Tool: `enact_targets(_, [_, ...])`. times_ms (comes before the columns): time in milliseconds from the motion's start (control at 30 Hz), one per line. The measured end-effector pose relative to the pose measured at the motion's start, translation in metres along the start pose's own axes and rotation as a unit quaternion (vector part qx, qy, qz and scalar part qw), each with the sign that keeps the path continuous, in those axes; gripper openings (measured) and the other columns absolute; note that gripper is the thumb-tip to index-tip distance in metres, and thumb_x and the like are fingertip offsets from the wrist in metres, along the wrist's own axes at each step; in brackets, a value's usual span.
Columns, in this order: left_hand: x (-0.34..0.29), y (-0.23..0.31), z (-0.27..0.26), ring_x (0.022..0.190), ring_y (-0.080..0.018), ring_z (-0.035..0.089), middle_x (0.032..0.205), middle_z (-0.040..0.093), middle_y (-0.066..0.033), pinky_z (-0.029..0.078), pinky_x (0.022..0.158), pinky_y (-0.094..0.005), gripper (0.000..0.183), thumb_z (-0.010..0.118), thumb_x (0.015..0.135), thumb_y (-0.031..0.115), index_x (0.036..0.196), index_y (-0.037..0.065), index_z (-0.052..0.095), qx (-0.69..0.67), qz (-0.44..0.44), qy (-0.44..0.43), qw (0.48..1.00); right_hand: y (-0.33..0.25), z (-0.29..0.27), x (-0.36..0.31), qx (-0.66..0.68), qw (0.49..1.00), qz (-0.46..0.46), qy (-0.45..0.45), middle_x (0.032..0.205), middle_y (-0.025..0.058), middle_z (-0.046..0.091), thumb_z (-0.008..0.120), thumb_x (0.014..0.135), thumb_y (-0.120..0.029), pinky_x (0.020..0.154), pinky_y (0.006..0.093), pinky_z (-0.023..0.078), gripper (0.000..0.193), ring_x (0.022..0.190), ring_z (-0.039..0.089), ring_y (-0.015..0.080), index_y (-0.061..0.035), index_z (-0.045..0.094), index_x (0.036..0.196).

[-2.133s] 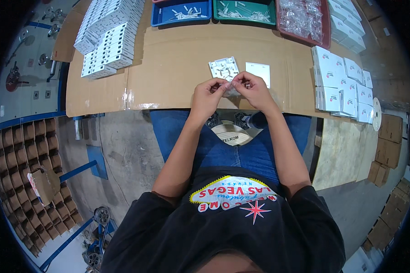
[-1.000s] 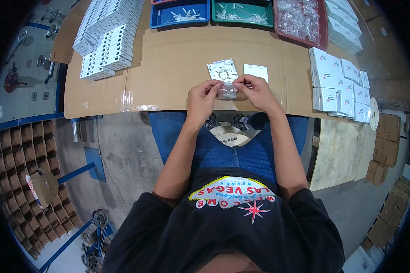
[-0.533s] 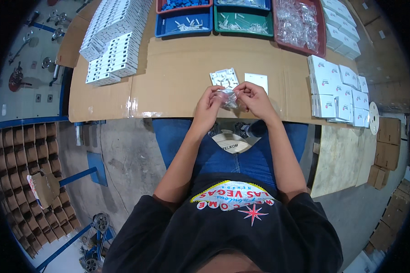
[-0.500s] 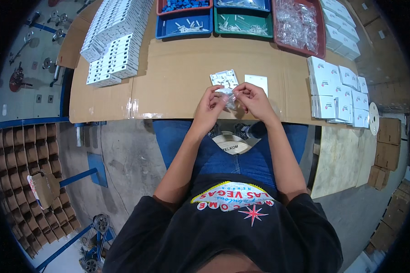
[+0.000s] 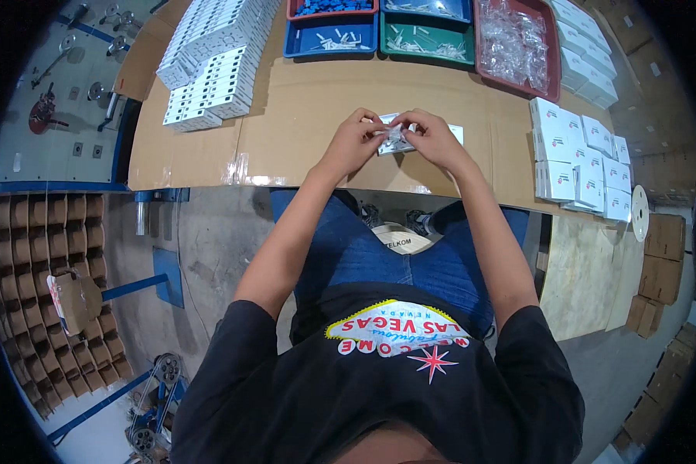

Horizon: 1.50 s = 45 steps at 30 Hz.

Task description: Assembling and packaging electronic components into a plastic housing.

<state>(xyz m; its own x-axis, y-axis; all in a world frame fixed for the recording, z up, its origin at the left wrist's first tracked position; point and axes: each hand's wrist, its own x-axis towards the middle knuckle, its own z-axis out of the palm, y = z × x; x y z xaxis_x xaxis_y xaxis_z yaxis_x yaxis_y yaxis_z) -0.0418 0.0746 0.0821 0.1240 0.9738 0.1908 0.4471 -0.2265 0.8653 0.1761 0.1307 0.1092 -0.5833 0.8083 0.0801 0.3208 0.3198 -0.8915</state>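
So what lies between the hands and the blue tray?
Head view: only bare cardboard lies between the hands and the blue tray.

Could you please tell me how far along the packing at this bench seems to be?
Done, by the look of it: closed white boxes lie in rows on the right. In hand: the left hand and right hand pinch a small clear bag over the cardboard-covered table. Left: a red tray of clear bags, bins of small parts and stacks of white boxes on the left.

left hand (image 5: 354, 141) and right hand (image 5: 433, 139) now closer together, covering small clear bag (image 5: 395, 138)
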Motion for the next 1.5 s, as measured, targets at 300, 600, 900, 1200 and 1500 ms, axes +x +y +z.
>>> enact_targets(300, [0.001,0.009,0.005,0.087,-0.0260,0.065,0.093,0.071,-0.0104,0.052,0.077,-0.0388,0.017,0.077,0.084,0.010,0.100,0.006,0.074,0.129,0.025,0.001,0.991,-0.001,-0.009,-0.006,-0.142,0.990,0.023,-0.014,0.100,0.0104,0.070,0.065,0.088,-0.015,0.081,0.0398,0.053,0.016,0.092,0.068,0.0302,-0.0069,0.073,0.098])
enact_targets(600, [-0.005,0.015,0.007,0.098,-0.0243,0.063,0.095,0.074,-0.0002,0.044,0.091,-0.0399,0.014,0.077,0.085,0.018,0.099,0.015,0.078,0.266,0.117,0.072,0.954,0.014,-0.007,-0.006,-0.234,0.971,-0.035,-0.034,0.105,0.0096,0.067,0.066,0.089,-0.018,0.083,0.0438,0.055,0.016,0.097,0.068,0.0318,-0.0083,0.072,0.100])
enact_targets(900, [-0.019,0.005,0.013,0.105,-0.0218,0.061,0.104,0.072,-0.0031,0.042,0.094,-0.0422,0.015,0.075,0.088,0.017,0.102,0.014,0.077,0.314,0.150,0.085,0.934,0.009,0.002,-0.014,-0.292,0.952,-0.088,-0.030,0.106,0.0077,0.067,0.064,0.092,-0.016,0.077,0.0436,0.057,0.017,0.089,0.070,0.0310,-0.0048,0.071,0.103])
enact_targets(1200, [-0.019,0.004,0.012,0.103,-0.0229,0.063,0.104,0.072,-0.0025,0.043,0.093,-0.0423,0.012,0.075,0.089,0.021,0.098,0.013,0.077,0.311,0.116,0.102,0.938,0.017,0.009,-0.017,-0.329,0.938,-0.108,-0.012,0.100,0.0102,0.065,0.065,0.090,-0.016,0.070,0.0473,0.058,0.013,0.084,0.071,0.0330,-0.0065,0.069,0.098])
enact_targets(1500, [-0.033,0.006,0.004,0.112,-0.0241,0.061,0.119,0.068,-0.0030,0.045,0.098,-0.0443,0.030,0.073,0.089,0.021,0.117,0.010,0.070,0.294,0.174,0.053,0.938,0.003,0.006,-0.029,-0.308,0.948,-0.070,-0.040,0.113,0.0075,0.065,0.065,0.091,-0.017,0.073,0.0448,0.058,0.025,0.088,0.071,0.0302,-0.0076,0.069,0.113])
